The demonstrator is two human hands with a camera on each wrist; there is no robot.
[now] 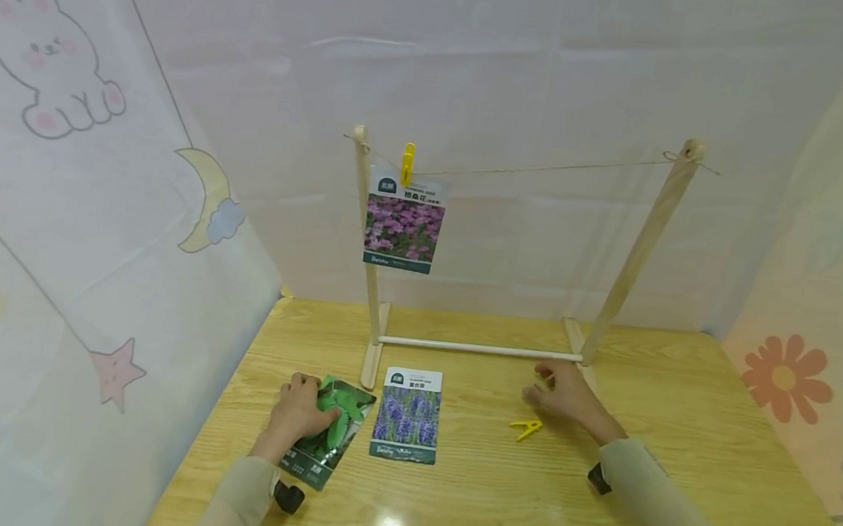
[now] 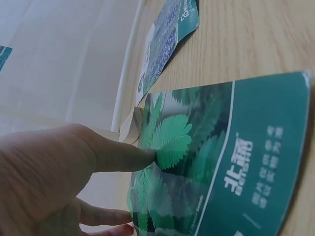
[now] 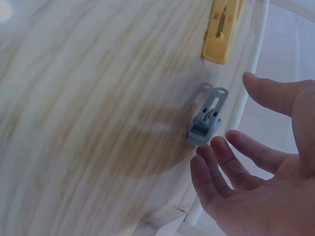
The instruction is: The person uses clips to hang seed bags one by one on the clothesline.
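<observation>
My left hand (image 1: 297, 410) is on a green seed packet (image 1: 337, 439) at the table's left. In the left wrist view its thumb lies across the leaf picture of the packet (image 2: 197, 147), and the fingers are at the packet's edge, pinching it. My right hand (image 1: 566, 395) hovers with parted fingers near the rack's right foot. Close by its fingertips, a blue-grey clothespin (image 3: 206, 118) lies on the table in the right wrist view; the hand hides it from the head view. A yellow clothespin (image 1: 526, 428) lies nearer the front.
A purple-flower seed packet (image 1: 406, 416) lies mid-table. Behind it stands a wooden rack (image 1: 636, 253) with a string (image 1: 535, 169) between its posts. From the string hangs a pink-flower packet (image 1: 404, 228), held by a yellow clothespin (image 1: 407, 164). A white rod (image 1: 482, 348) joins the feet.
</observation>
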